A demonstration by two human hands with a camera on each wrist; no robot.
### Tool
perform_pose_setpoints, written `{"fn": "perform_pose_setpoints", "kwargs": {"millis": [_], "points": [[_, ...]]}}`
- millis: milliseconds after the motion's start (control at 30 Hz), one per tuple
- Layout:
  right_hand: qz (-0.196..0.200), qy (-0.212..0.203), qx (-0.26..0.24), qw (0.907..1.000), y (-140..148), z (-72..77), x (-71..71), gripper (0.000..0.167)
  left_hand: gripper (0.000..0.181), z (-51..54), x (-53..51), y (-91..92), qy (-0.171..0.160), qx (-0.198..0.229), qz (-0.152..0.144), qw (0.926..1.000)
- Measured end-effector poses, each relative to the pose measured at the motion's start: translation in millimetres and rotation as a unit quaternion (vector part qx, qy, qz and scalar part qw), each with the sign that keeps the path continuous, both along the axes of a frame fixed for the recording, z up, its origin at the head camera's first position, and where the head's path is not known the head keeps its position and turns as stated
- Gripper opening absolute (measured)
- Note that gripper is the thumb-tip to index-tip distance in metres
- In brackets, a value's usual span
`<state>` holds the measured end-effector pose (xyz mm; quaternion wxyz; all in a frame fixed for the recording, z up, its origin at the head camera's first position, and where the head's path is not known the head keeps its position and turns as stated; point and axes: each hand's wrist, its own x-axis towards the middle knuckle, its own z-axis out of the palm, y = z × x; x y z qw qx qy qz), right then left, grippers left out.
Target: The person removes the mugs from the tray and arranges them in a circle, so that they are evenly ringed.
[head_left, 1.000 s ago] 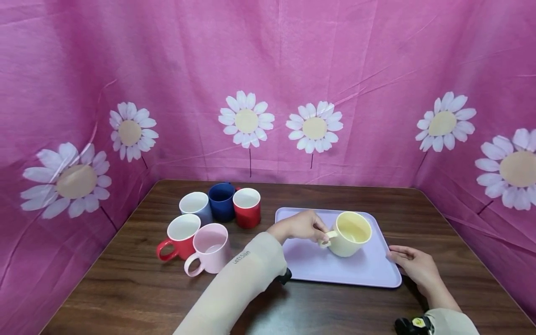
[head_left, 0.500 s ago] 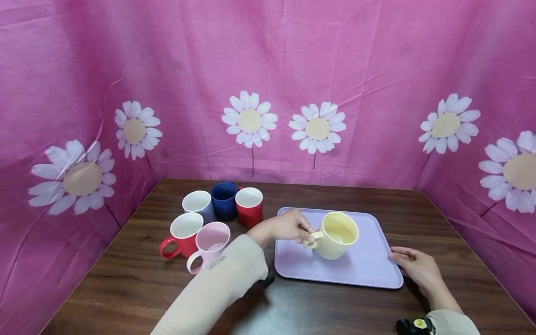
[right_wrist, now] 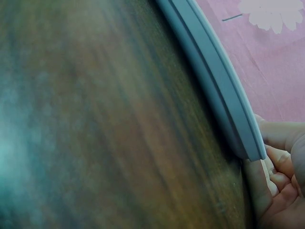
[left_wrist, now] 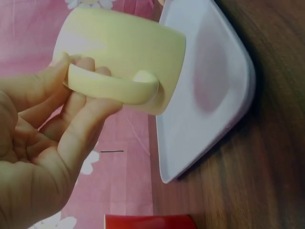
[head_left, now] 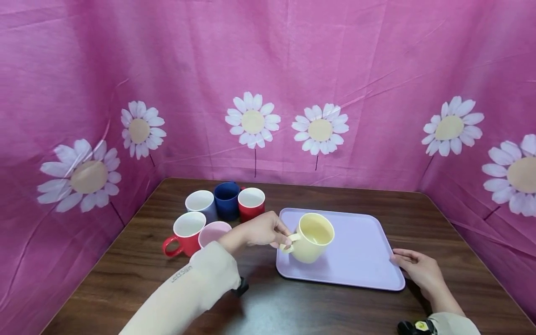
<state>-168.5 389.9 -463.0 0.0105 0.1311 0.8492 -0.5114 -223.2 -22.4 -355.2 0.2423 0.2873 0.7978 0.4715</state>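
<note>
My left hand (head_left: 264, 230) pinches the handle of a pale yellow mug (head_left: 311, 244). In the left wrist view the mug (left_wrist: 128, 50) hangs above the lilac tray (left_wrist: 186, 129), apart from its surface, with a shadow below. Seen from the head, this mug is over the left part of the tray (head_left: 356, 256), its mouth up. At the tray's right edge, my right hand (head_left: 420, 272) holds the rim. The right wrist view has the thumb (right_wrist: 281, 135) over the rim and other fingers lower down, partly hidden by the tray (right_wrist: 224, 86).
Left of the tray stand a red mug (head_left: 187, 239) with white inside, a pink mug (head_left: 214, 232) partly behind the left arm, a light blue mug (head_left: 203, 207), a dark blue mug (head_left: 227, 201) and another red mug (head_left: 251, 211). Pink flowered cloth (head_left: 201, 70) surrounds the wooden table (head_left: 335, 307).
My left hand has carried the yellow mug leftward, from the tray's right half to over its left edge area. My right hand stays at the tray's right edge. The view has shifted slightly.
</note>
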Motion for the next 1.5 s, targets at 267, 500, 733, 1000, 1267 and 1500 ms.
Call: {"fn": "perform_pose_setpoints", "kwargs": {"millis": [267,500,733,1000,1267,1500], "points": [[0.000,0.003,-0.005,1.0000,0,0.0,-0.3,0.061,0.014,-1.6,23.8,-23.2,-0.003,0.037,0.068,0.9970],[0.000,-0.002,-0.005,1.0000,-1,1.6,-0.8,0.062,0.016,-12.3,43.7,-38.5,-0.024,0.096,0.141,0.9850],[-0.003,-0.004,-0.002,1.0000,1,1.0,-0.4,0.062,0.018,-26.0,59.5,-45.4,-0.033,0.154,0.207,0.9655],[0.001,0.005,-0.008,1.0000,2,-0.7,-0.7,0.062,0.019,-44.5,72.9,-40.9,-0.027,0.201,0.295,0.9338],[-0.001,0.000,-0.004,1.0000,1,0.0,-0.3,0.060,0.020,-60.3,75.7,-37.3,-0.013,0.224,0.350,0.9094],[-0.002,0.009,0.014,0.9999,0,-1.2,-0.6,0.062,0.019,-70.4,74.4,-32.8,0.015,0.220,0.392,0.8929]]}}
